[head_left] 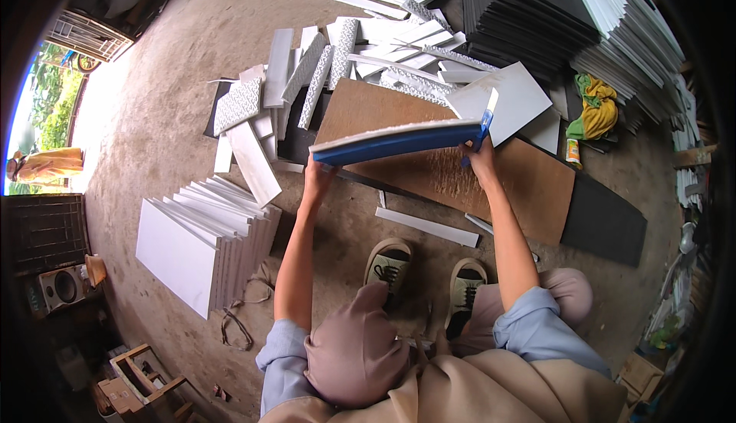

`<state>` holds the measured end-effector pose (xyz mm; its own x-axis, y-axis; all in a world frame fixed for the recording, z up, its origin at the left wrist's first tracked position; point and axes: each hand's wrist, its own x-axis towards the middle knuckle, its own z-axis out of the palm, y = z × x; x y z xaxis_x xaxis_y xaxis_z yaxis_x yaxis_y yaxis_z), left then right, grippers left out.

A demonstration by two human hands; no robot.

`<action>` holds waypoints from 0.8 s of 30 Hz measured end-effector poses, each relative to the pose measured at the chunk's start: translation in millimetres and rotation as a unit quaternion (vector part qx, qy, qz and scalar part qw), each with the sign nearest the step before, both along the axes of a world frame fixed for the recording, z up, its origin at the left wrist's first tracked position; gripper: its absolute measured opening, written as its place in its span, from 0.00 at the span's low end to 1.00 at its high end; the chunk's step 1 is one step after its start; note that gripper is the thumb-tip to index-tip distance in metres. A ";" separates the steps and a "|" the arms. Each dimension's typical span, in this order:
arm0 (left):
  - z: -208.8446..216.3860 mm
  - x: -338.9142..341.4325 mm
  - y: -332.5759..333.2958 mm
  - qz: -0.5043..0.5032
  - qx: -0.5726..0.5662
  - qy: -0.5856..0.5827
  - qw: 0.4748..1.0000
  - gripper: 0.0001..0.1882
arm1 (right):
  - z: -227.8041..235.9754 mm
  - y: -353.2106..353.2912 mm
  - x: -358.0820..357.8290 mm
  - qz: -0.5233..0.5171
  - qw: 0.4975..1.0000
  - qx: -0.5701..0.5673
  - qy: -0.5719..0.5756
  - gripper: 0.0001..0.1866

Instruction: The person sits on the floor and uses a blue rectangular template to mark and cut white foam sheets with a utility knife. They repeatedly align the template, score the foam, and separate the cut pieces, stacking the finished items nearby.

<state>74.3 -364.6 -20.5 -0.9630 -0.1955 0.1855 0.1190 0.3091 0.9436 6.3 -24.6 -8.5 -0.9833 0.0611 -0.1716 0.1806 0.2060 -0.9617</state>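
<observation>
A blue-and-white panel [395, 144], seen nearly edge-on with a pale rough upper edge, is held up between my hands. My left hand [319, 171] grips its left end, fingers partly hidden behind it. At the other end, my right hand [480, 154] is closed around a blue utility knife [486, 122] whose blade points up, and it also touches the panel. Beneath them a brown board [529, 193] lies on the floor, sprinkled with pale shavings near my right hand. Another dark sheet [606, 223] shows under its right end.
Heaped white offcuts [383, 36] lie beyond the board. White panels [180, 258] stand in a row at left. Tall stacks of dark sheets [529, 9] and white sheets [629, 24] rise at far right, near a yellow-green cloth [596, 108]. A loose strip [427, 227] lies before my feet.
</observation>
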 end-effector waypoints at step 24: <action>173.6 -26.5 81.3 0.075 0.366 0.086 0.923 0.25 | 80.5 -54.4 41.8 -0.059 0.909 -0.407 -0.067 0.12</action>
<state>47.8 -283.3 153.1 -0.8834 -0.4581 0.0987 0.2948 -0.3795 0.8770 48.1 -79.1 72.0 -0.9452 -0.0368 -0.3245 0.2821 -0.5930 -0.7542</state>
